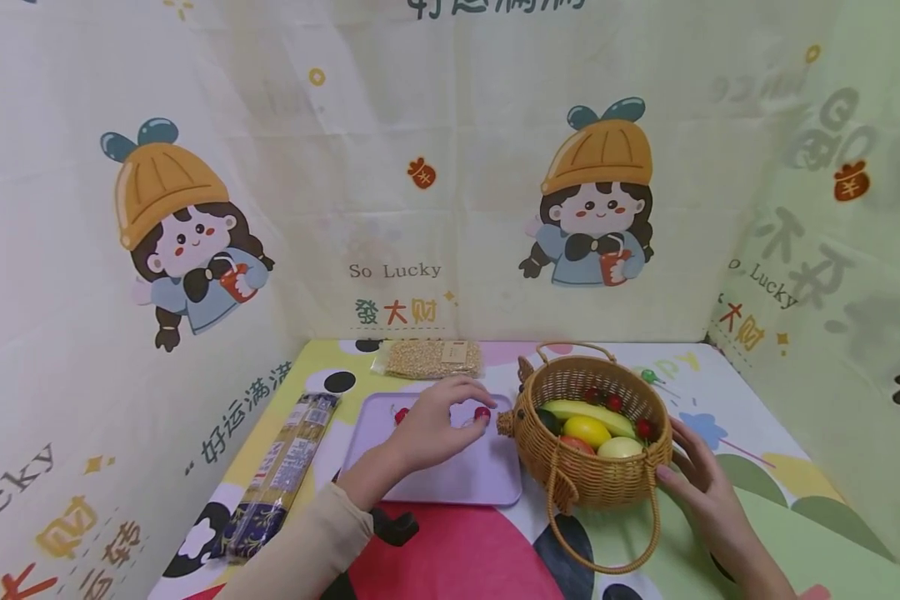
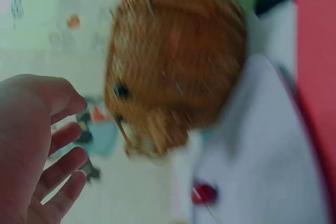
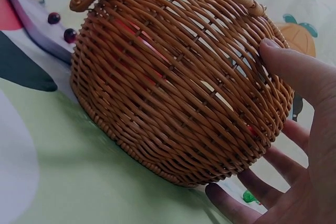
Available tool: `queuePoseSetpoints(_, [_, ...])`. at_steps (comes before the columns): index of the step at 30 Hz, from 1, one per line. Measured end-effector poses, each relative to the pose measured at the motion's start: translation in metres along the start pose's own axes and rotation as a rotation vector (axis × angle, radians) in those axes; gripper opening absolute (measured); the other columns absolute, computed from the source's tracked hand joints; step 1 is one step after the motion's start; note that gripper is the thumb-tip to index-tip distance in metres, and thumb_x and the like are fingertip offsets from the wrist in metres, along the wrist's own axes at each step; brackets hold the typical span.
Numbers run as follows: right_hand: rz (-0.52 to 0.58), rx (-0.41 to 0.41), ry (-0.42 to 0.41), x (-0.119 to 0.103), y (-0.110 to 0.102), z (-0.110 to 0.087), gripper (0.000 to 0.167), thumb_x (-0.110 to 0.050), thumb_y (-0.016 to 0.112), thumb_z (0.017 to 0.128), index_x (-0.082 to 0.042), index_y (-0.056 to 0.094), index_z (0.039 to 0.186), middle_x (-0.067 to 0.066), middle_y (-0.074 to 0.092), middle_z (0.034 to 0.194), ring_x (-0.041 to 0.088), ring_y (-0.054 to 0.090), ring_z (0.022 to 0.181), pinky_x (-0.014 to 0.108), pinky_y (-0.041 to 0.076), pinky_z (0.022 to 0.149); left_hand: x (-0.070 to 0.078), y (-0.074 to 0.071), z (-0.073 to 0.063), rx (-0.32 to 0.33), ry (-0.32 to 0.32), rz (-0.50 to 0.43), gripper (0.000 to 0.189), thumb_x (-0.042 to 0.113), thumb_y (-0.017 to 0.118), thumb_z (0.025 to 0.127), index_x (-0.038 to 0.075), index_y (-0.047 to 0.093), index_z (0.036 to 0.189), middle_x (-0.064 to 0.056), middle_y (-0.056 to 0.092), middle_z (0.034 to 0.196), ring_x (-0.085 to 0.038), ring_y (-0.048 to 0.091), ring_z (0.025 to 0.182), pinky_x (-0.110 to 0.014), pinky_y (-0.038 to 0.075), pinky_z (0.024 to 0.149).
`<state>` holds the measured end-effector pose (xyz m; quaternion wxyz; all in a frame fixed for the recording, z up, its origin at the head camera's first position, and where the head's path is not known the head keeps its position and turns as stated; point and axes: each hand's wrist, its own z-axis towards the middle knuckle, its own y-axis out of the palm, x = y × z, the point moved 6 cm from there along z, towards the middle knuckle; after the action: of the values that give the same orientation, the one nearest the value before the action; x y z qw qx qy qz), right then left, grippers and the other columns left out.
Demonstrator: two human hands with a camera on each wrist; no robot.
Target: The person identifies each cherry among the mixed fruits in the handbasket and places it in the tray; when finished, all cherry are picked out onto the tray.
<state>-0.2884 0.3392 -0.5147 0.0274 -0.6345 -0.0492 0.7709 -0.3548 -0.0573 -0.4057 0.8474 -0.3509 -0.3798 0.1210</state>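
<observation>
My left hand (image 1: 442, 425) hovers over the lilac tray (image 1: 450, 487) with fingers bent and spread apart from the thumb. Nothing lies between them; in the left wrist view a gap separates the hand (image 2: 39, 145) from a red cherry (image 2: 203, 193). Another cherry (image 1: 401, 415) is on the tray, partly behind the hand. Right of the tray stands an animal-shaped wicker basket (image 1: 596, 479) holding a banana (image 1: 581, 410), a lemon (image 1: 587, 431), a pale green fruit (image 1: 619, 447) and cherries. My right hand (image 1: 705, 487) grips its right side, thumb on the wicker (image 3: 178, 87), fingertips partly hidden.
A bag of pale grains (image 1: 420, 358) lies behind the tray. To its left is a long packet (image 1: 281, 475), likely noodles. A small green item (image 1: 648, 376) is behind the basket at right. The basket's loop handle (image 1: 637, 567) hangs forward onto the patterned tablecloth.
</observation>
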Motion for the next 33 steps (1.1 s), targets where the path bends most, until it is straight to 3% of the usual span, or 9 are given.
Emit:
queuePoseSetpoints(2, [-0.004,-0.003,-0.002,0.0,-0.001,0.0,0.079,-0.005,0.059,0.113,-0.027,0.021,0.179,-0.002,0.026,0.178,-0.012,0.042,0.136,0.014,0.054,0.099,0.021,0.008,0.014,-0.04,0.059,-0.013,0.019,0.017,0.081,0.101,0.025,0.081,0.119,0.015,0.075,0.124,-0.006,0.067,0.121,-0.038,0.061,0.1])
queuePoseSetpoints(5, [-0.011,-0.004,0.004,0.001,-0.003,-0.001,0.079,-0.006,0.059,0.113,-0.028,0.021,0.179,-0.004,0.026,0.178,-0.011,0.041,0.136,0.014,0.054,0.098,0.047,0.023,0.035,-0.126,0.115,-0.021,0.02,0.02,0.079,0.103,0.026,0.08,0.122,0.015,0.074,0.125,-0.008,0.068,0.122,-0.032,0.06,0.101])
queuePoseSetpoints(10, [-0.003,0.008,0.015,0.005,-0.007,-0.001,0.079,-0.006,0.058,0.113,-0.028,0.021,0.179,-0.003,0.025,0.178,-0.01,0.041,0.136,0.014,0.054,0.098,0.071,0.056,0.073,-0.335,0.168,0.028,0.022,0.026,0.075,0.106,0.027,0.079,0.128,0.012,0.071,0.134,-0.005,0.065,0.125,-0.025,0.057,0.104])
queuePoseSetpoints(16, [-0.015,0.029,0.036,0.01,-0.01,-0.004,0.079,-0.007,0.059,0.113,-0.028,0.021,0.179,0.002,0.025,0.178,-0.012,0.042,0.133,0.014,0.054,0.097,0.078,0.087,0.112,-0.511,0.143,0.025,0.023,0.026,0.071,0.109,0.026,0.08,0.13,0.012,0.072,0.135,-0.002,0.063,0.124,-0.016,0.052,0.104])
queuePoseSetpoints(20, [-0.028,0.023,0.047,0.008,-0.01,-0.006,0.079,-0.01,0.059,0.114,-0.03,0.02,0.179,0.003,0.023,0.181,-0.012,0.041,0.134,0.014,0.053,0.099,0.08,0.104,0.131,-0.626,0.075,0.01,0.024,0.025,0.072,0.109,0.026,0.08,0.131,0.014,0.071,0.134,0.0,0.062,0.116,-0.01,0.05,0.097])
queuePoseSetpoints(26, [0.002,0.008,0.003,0.007,-0.011,-0.01,0.078,-0.006,0.056,0.114,-0.028,0.02,0.179,-0.006,0.028,0.176,-0.015,0.044,0.134,0.013,0.053,0.1,0.084,0.134,0.157,-0.765,-0.029,0.149,0.03,0.025,0.07,0.109,0.026,0.079,0.138,0.013,0.07,0.135,-0.001,0.061,0.118,-0.012,0.048,0.097])
queuePoseSetpoints(30, [0.012,0.007,-0.007,0.008,-0.011,-0.013,0.077,-0.005,0.055,0.114,-0.026,0.021,0.179,-0.009,0.031,0.174,-0.015,0.046,0.134,0.014,0.053,0.1,0.088,0.153,0.165,-0.809,-0.035,0.188,0.03,0.024,0.066,0.111,0.03,0.08,0.137,0.017,0.073,0.131,0.004,0.063,0.118,-0.011,0.049,0.096])
queuePoseSetpoints(33, [0.001,0.004,0.001,0.01,-0.009,-0.014,0.077,-0.005,0.055,0.114,-0.026,0.02,0.179,-0.008,0.031,0.174,-0.016,0.046,0.134,0.014,0.053,0.1,0.09,0.166,0.165,-0.858,-0.022,0.192,0.032,0.026,0.062,0.113,0.033,0.078,0.141,0.019,0.074,0.138,0.008,0.062,0.125,-0.008,0.047,0.1])
